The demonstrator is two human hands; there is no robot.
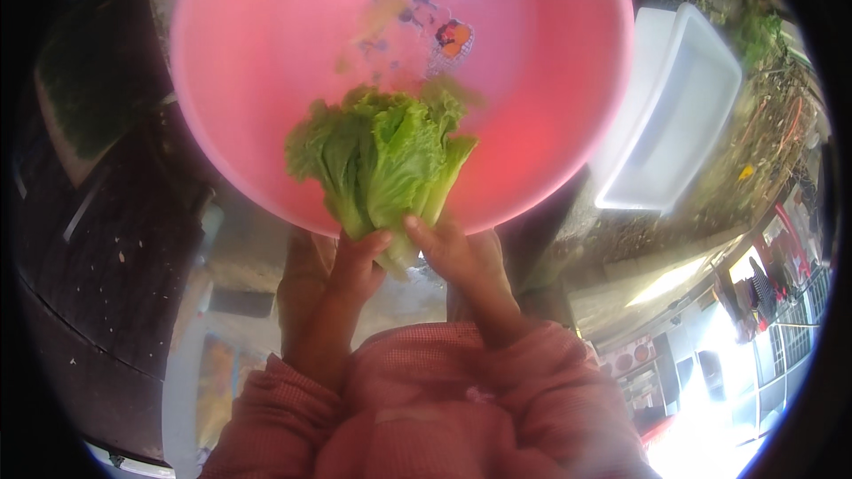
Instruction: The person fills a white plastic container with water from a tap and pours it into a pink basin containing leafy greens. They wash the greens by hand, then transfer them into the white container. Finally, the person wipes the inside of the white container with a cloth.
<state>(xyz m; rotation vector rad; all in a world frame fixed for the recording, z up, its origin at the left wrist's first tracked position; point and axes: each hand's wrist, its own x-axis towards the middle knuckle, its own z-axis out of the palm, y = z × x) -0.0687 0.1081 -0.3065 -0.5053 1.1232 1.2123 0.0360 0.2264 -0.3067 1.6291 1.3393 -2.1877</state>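
Observation:
A leafy head of green lettuce (393,159) is held over the near rim of a large pink plastic basin (233,113), its ruffled leaves pointing away from me. My left hand (359,266) grips the pale stem end from the left, thumb on top. From the right, my right hand (447,251) pinches the same base, its thumb also uppermost. The fingers beneath the stems are mostly hidden. Beyond the leaves, a printed cartoon picture (442,33) shows on the basin's bottom, blurred in places as if under water.
A white plastic tub (685,113) stands tilted right of the basin. Dark panels (100,266) with pale specks lie at left. Rough ground with plants (765,40) borders the right, and laundry (759,293) hangs near a building at lower right.

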